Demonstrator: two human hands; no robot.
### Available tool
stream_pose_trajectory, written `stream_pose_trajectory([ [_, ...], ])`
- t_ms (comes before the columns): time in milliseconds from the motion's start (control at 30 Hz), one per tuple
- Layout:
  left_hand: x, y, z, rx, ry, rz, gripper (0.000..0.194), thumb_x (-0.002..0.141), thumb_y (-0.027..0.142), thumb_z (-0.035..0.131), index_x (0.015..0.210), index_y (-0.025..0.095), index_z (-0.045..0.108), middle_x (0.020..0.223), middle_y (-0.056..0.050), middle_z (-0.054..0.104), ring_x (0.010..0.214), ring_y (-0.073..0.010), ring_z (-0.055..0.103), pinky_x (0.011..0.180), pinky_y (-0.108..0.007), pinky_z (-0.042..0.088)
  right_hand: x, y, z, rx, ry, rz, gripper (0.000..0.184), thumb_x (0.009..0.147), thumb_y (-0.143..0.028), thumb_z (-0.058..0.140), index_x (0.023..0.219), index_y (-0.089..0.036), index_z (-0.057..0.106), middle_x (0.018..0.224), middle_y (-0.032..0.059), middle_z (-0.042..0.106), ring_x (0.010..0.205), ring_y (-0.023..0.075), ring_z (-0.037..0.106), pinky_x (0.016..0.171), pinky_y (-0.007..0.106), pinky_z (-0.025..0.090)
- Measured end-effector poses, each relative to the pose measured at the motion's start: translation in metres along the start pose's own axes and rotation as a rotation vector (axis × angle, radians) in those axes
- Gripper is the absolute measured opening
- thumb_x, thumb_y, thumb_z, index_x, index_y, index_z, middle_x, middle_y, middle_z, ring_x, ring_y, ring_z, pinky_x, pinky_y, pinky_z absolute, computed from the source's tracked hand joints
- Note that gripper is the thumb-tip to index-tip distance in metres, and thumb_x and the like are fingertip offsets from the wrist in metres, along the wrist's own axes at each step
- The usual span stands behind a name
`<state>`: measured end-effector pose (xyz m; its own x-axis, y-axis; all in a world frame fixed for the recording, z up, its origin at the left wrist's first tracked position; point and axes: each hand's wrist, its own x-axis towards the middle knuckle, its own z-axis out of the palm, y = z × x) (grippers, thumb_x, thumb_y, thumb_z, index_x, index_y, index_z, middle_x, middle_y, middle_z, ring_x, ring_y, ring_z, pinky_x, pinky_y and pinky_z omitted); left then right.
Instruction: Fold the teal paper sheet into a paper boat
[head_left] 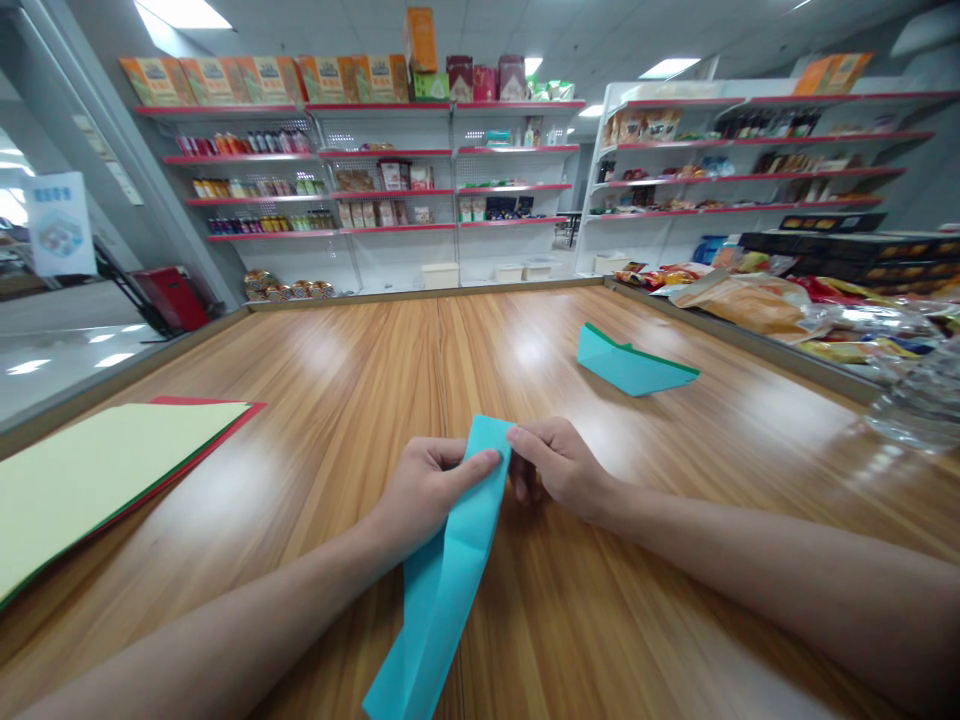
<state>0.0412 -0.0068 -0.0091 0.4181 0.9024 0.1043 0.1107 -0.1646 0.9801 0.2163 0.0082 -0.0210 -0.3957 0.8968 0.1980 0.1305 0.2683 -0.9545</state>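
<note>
A folded strip of light-blue paper [457, 570] slants up over the middle of the table, its lower end reaching the bottom of the view. My left hand [431, 485] grips it near the upper end, thumb pressed on the front face and fingers behind. At the strip's top right edge, my right hand [559, 462] pinches the paper between thumb and fingers. Creases run lengthwise down the strip, and its lower part opens into layers. Beyond my right hand, a folded paper boat [634, 362], blue with a green edge, rests on the table.
On the left lies a stack of coloured paper sheets [112, 470], pale yellow on top with green and red beneath. Snack packets [780, 305] crowd beyond the right edge of the wooden table [337, 370]. A clear plastic container [922, 400] stands at far right. Stocked shelves [390, 150] line the back.
</note>
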Motion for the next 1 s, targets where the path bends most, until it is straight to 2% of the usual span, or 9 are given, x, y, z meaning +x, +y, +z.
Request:
stream_pose_trajectory([
  [133,-0.001,0.000,0.000,0.013,-0.004,0.007,0.038,0.083,0.040,0.057,0.059,0.011,0.060,0.051,0.004,0.038,0.048,-0.0065,0.031,0.043,-0.020,0.022,0.001,-0.002,0.002,0.067,0.023,0.047,0.046,0.084,-0.045,0.039,0.050,-0.015,0.051,0.040,0.0022,0.055,0.030,0.0096,0.047,0.029,0.018,0.030],
  [267,0.000,0.000,0.000,0.021,-0.016,0.000,0.039,0.082,0.042,0.057,0.058,0.011,0.057,0.052,0.004,0.036,0.048,-0.0065,0.030,0.043,-0.020,0.021,0.003,-0.002,0.001,0.079,0.060,0.011,0.048,0.083,-0.045,0.040,0.047,-0.015,0.051,0.038,0.0026,0.053,0.031,0.0099,0.047,0.031,0.019,0.032],
  [400,0.000,-0.001,0.000,0.048,-0.004,-0.010,0.041,0.081,0.043,0.058,0.056,0.012,0.053,0.052,0.004,0.034,0.048,-0.0066,0.029,0.043,-0.021,0.020,0.005,0.002,-0.003,0.137,0.131,-0.010,0.044,0.084,-0.042,0.040,0.053,-0.014,0.053,0.038,0.0002,0.052,0.030,0.0099,0.046,0.031,0.019,0.033],
  [467,0.000,-0.001,0.000,0.055,0.014,0.003,0.041,0.081,0.043,0.058,0.056,0.012,0.054,0.053,0.004,0.034,0.049,-0.0067,0.030,0.044,-0.020,0.020,0.004,0.005,-0.004,0.131,0.072,-0.014,0.044,0.085,-0.043,0.041,0.055,-0.014,0.054,0.040,0.0004,0.053,0.032,0.0099,0.048,0.032,0.019,0.033],
  [633,0.001,-0.001,0.000,0.025,0.006,0.025,0.040,0.083,0.042,0.056,0.060,0.010,0.060,0.053,0.002,0.043,0.049,-0.0075,0.035,0.044,-0.021,0.025,0.001,0.008,-0.002,-0.036,-0.164,-0.014,0.053,0.088,-0.050,0.040,0.051,-0.014,0.052,0.042,0.0022,0.054,0.033,0.0076,0.045,0.032,0.017,0.032],
  [767,0.000,-0.003,-0.001,0.006,0.022,0.005,0.040,0.083,0.042,0.057,0.061,0.009,0.063,0.054,0.000,0.049,0.050,-0.0087,0.040,0.045,-0.021,0.029,0.001,0.009,-0.002,-0.011,-0.322,0.013,0.058,0.089,-0.053,0.034,0.052,-0.013,0.054,0.042,0.0033,0.056,0.033,0.0074,0.044,0.033,0.017,0.032],
  [1000,0.000,-0.002,0.000,-0.001,0.018,0.005,0.039,0.083,0.040,0.057,0.063,0.008,0.065,0.055,-0.002,0.053,0.051,-0.0102,0.044,0.046,-0.022,0.031,0.001,0.003,-0.006,-0.075,-0.442,-0.024,0.062,0.089,-0.054,0.029,0.050,-0.013,0.054,0.044,0.0055,0.058,0.035,0.0078,0.045,0.035,0.017,0.033],
])
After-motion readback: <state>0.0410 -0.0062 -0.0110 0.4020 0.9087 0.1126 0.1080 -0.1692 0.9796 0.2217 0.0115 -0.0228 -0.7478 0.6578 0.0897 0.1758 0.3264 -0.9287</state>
